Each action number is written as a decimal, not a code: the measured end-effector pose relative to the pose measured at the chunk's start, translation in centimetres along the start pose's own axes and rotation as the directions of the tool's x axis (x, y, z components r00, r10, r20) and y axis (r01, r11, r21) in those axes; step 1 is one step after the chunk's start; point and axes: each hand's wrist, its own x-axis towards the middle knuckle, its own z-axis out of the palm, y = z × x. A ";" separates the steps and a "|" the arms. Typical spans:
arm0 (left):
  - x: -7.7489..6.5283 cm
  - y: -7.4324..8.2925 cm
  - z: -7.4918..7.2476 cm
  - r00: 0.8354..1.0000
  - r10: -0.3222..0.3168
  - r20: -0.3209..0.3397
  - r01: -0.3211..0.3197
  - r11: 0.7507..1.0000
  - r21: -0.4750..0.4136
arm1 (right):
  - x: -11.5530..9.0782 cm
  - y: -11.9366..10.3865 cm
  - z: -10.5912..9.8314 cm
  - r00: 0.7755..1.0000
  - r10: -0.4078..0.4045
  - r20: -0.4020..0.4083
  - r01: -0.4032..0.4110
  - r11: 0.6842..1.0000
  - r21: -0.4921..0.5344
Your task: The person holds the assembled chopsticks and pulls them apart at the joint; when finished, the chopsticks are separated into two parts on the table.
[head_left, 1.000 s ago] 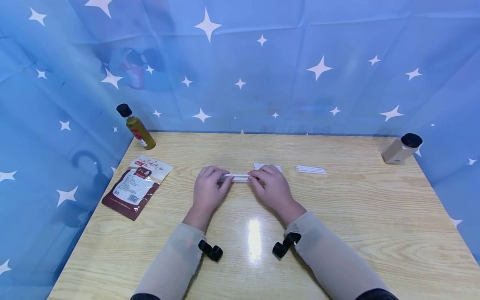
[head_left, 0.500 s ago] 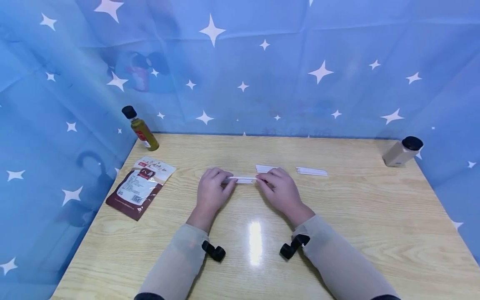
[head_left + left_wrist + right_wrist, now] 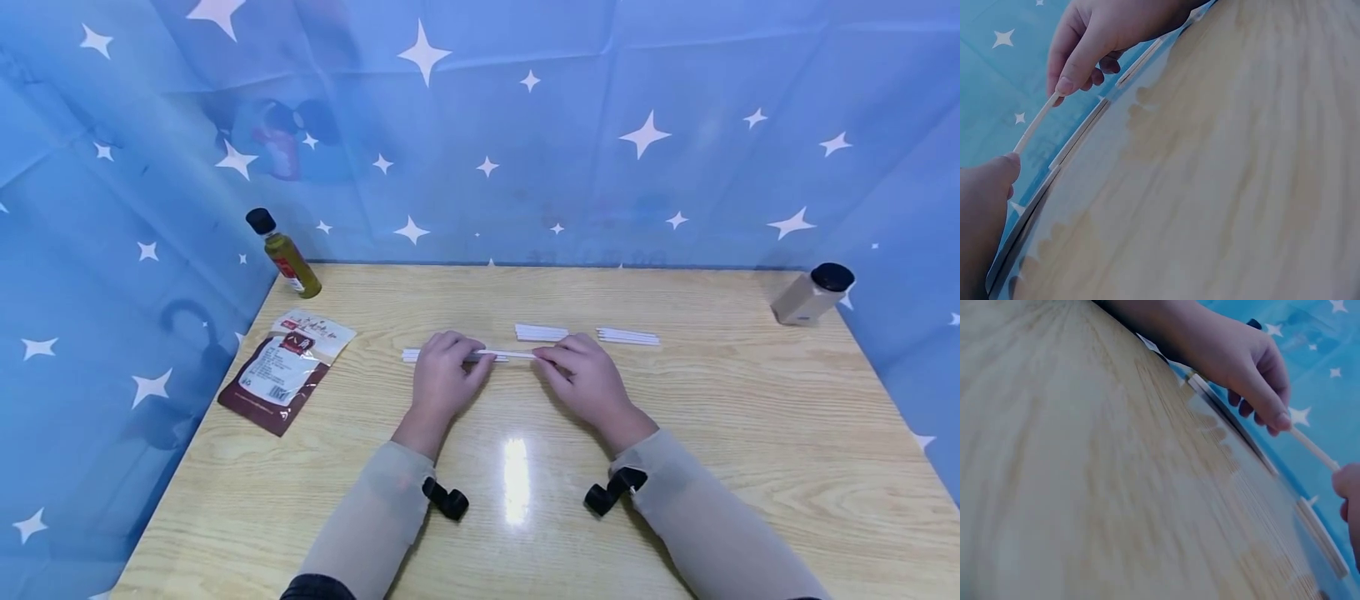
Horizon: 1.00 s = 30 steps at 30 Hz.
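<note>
"Head view: what's nearest?"
"Pale sleeves (image 3: 367, 508), bottom of the frame, then the left hand (image 3: 448, 373) and right hand (image 3: 588, 379) mid-frame, pinching one white stick (image 3: 513, 354) between them."
"Flat on the table (image 3: 750, 433)?"
"Raised above it, as the left wrist view shows. A printed bag (image 3: 285, 371) lies at centre left."
"Beyond the stick?"
"Loose sticks (image 3: 409, 356) by the left hand; two small bundles (image 3: 628, 337) right of centre, slightly higher."
"And farthest?"
"Dark-capped jar (image 3: 810, 296) at the right, bottle (image 3: 291, 265) at upper left, starry blue curtain (image 3: 570, 150) across the top."
</note>
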 end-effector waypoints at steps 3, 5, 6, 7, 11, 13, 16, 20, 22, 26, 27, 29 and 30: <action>0.1 0.7 0.5 1.000 0.007 0.011 -0.007 1.000 -0.006 | -0.6 0.4 -0.5 1.000 -0.011 -0.016 0.011 1.000 -0.012; 0.1 1.2 0.8 1.000 0.011 0.020 -0.010 1.000 -0.007 | -0.9 0.7 -0.9 1.000 -0.009 -0.024 0.009 1.000 -0.016; 0.1 1.5 0.9 1.000 0.012 0.025 -0.012 1.000 -0.008 | -1.1 0.8 -1.1 1.000 -0.007 -0.028 0.007 1.000 -0.017; 0.2 1.7 1.0 0.999 0.015 0.028 -0.015 1.000 -0.011 | -1.3 0.9 -1.3 0.999 -0.005 -0.032 0.004 1.000 -0.017; 0.4 2.6 1.6 0.999 0.026 0.042 -0.026 1.000 -0.013 | -1.7 1.2 -2.2 0.999 0.008 -0.042 -0.008 1.000 -0.018; 0.5 3.1 1.9 0.999 0.033 0.042 -0.032 0.999 -0.014 | -1.9 1.4 -2.6 0.999 0.007 -0.049 -0.008 1.000 -0.016; 0.9 3.7 2.3 0.998 0.044 0.042 -0.043 0.999 -0.016 | -2.2 1.6 -3.4 0.998 0.014 -0.066 -0.015 1.000 -0.010; 1.3 4.6 3.0 0.997 0.056 0.056 -0.054 0.998 -0.022 | -2.8 1.9 -4.3 0.996 0.035 -0.084 -0.035 0.999 -0.006; 1.4 5.2 3.3 0.996 0.067 0.065 -0.066 0.998 -0.023 | -3.1 2.0 -4.7 0.996 0.046 -0.080 -0.046 0.999 -0.005; 1.6 6.4 4.0 0.992 0.092 0.087 -0.091 0.996 -0.020 | -3.8 2.5 -5.5 0.995 0.063 -0.081 -0.064 0.998 -0.011; 1.7 6.7 4.2 0.991 0.098 0.091 -0.097 0.995 -0.018 | -3.9 2.6 -5.7 0.994 0.066 -0.082 -0.067 0.998 -0.012; 1.9 7.3 4.6 0.989 0.106 0.100 -0.106 0.994 -0.011 | -4.3 2.8 -6.1 0.993 0.077 -0.094 -0.079 0.997 -0.017; 2.0 7.5 4.8 0.989 0.111 0.102 -0.110 0.994 -0.010 | -4.5 3.0 -6.3 0.991 0.085 -0.099 -0.087 0.996 -0.019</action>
